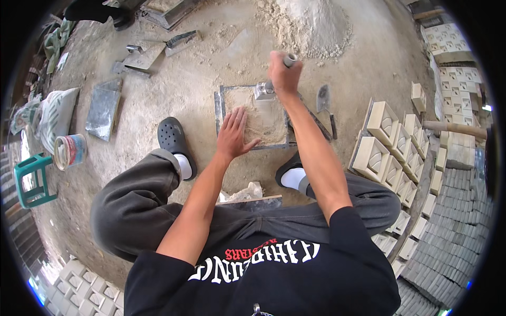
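A square dark-edged mould frame (217, 113) lies on the ground between my feet, filled with pale sandy powder (270, 122). My left hand (234, 134) rests flat on the powder at the frame's near left, fingers stretched out and thumb spread. Above the frame's far side, my right hand (285, 79) is closed round the handle of a hammer-like tool with a blocky metal head (263, 91). That head is at the far edge of the frame, slightly blurred; whether it touches the powder I cannot tell.
A pointing trowel (323, 99) lies right of the frame. Beyond rises a powder heap (316, 26). Flat trowels (143, 57), a grey slab (103, 110), a bucket (70, 151) and a green stool (35, 180) are leftward. Patterned cast blocks (383, 124) stand in rows at right.
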`<state>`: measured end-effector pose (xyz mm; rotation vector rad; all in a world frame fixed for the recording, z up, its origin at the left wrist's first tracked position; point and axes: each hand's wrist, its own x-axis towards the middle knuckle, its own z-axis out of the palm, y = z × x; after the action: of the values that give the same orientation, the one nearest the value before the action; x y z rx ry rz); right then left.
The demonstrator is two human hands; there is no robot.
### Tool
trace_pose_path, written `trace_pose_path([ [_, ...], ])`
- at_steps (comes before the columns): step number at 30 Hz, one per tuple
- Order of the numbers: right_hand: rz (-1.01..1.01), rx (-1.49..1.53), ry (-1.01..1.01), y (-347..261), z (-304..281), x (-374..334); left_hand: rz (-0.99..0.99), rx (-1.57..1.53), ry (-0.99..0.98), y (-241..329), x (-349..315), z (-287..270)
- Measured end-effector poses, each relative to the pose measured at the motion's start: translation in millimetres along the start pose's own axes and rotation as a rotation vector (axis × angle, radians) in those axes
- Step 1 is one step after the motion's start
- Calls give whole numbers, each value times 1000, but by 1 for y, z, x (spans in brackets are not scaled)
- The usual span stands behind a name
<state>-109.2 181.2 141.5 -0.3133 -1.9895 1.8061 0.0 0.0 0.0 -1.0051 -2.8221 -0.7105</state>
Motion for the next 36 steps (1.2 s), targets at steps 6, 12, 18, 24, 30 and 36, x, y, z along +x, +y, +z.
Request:
trace_pose_path([
  [6, 15, -63, 12, 32, -8, -41, -16, -95, -59, 40, -24, 6],
  [12, -26, 85, 92, -3, 3, -34, -60, -68, -9, 10, -11, 2],
  [18, 34, 50, 41, 10, 8, -27, -82, -41, 34, 5, -6, 7],
  [24, 79, 2, 16, 27, 11, -33, -96, -84, 52, 11, -6, 9],
  [30, -39, 57, 98, 23, 17, -34, -130, -89, 63, 14, -11, 6],
  [36, 69, 117, 78, 4, 32, -16, -115, -100, 85, 9, -13, 6],
])
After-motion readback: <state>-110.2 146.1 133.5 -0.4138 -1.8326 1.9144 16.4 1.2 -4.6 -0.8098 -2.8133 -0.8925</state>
